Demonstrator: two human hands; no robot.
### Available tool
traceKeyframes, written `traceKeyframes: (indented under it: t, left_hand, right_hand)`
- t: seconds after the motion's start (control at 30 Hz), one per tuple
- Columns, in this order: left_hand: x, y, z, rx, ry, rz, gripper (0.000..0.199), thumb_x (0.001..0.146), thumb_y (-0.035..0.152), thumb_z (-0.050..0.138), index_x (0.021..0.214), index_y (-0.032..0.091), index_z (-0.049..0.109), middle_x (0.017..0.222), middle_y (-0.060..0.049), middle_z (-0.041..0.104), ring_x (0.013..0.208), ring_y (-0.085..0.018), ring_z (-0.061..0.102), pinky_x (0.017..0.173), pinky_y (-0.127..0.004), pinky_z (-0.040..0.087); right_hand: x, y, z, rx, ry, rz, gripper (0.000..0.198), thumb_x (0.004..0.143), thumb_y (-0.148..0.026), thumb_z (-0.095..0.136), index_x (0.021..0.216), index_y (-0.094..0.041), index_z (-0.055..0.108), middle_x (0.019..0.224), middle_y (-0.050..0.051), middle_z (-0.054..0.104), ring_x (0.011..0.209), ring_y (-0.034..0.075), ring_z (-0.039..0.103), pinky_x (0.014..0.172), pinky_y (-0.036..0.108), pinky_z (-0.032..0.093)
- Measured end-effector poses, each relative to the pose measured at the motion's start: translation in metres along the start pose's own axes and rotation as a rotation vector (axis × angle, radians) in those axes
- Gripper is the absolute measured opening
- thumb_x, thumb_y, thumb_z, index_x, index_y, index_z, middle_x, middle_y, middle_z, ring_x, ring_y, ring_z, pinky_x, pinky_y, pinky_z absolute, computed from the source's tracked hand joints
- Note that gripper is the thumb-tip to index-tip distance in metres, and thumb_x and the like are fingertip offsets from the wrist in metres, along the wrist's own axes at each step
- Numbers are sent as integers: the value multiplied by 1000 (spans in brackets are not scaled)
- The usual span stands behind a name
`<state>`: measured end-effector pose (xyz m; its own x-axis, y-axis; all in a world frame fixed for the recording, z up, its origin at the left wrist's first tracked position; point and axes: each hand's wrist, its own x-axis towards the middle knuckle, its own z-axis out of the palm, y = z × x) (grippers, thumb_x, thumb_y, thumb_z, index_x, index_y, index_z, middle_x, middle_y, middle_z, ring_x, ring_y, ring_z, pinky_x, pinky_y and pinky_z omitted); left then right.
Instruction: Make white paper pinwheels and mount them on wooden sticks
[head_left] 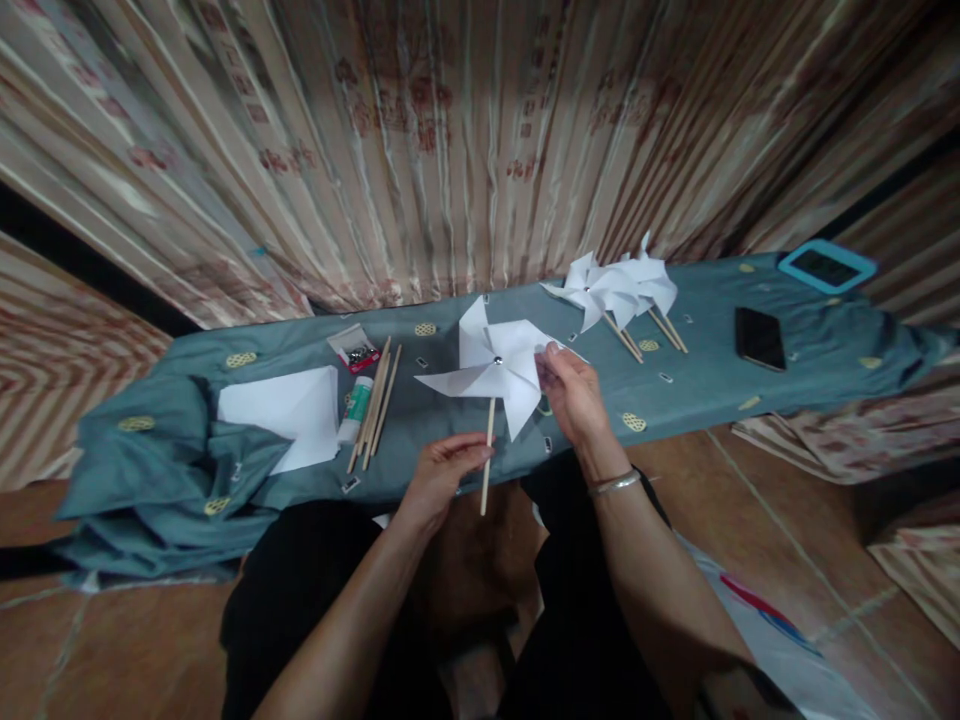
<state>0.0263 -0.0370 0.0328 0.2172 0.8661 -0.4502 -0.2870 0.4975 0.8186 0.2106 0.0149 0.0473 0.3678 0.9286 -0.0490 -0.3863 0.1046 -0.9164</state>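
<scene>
A white paper pinwheel [480,375] on a thin wooden stick is held upright in front of me, with a shiny round pin at its centre. My left hand [448,470] pinches the stick below the blades. At the pinwheel's right side, my right hand [571,392] has thumb and fingers closed on a paper blade; part of that blade is hidden behind them. Farther right on the cloth lie other white pinwheels [619,288], overlapping, their sticks pointing toward me. Left of my hands are loose wooden sticks [381,405] and a green-and-white glue stick [355,408].
A small packet of metal pins [358,350] and white paper sheets [300,405] lie at the left on the grey-green cloth [420,360]. At the right are a black phone [760,338] and a blue-framed device [827,266]. A patterned curtain [450,150] hangs behind.
</scene>
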Motion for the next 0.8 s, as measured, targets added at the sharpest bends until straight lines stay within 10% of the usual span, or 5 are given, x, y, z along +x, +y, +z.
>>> traceKeyframes:
  t: [0.3,0.8]
  left_hand:
    - [-1,0,0,43,-10,-10,39,41,37,92,72,17,79,67,-4,73,61,-11,60,63,-22,48]
    - [-3,-3,0,75,-75,-19,33,46,35,90,72,18,79,70,-6,74,60,-11,59,61,-24,45]
  right_hand:
    - [0,-5,-3,69,-2,-2,29,61,-41,85,67,-22,63,69,-2,70,66,10,64,64,22,51]
    - [-12,-15,14,-11,-281,167,64,67,-77,59,98,-22,69,96,9,76,110,30,65,87,43,56]
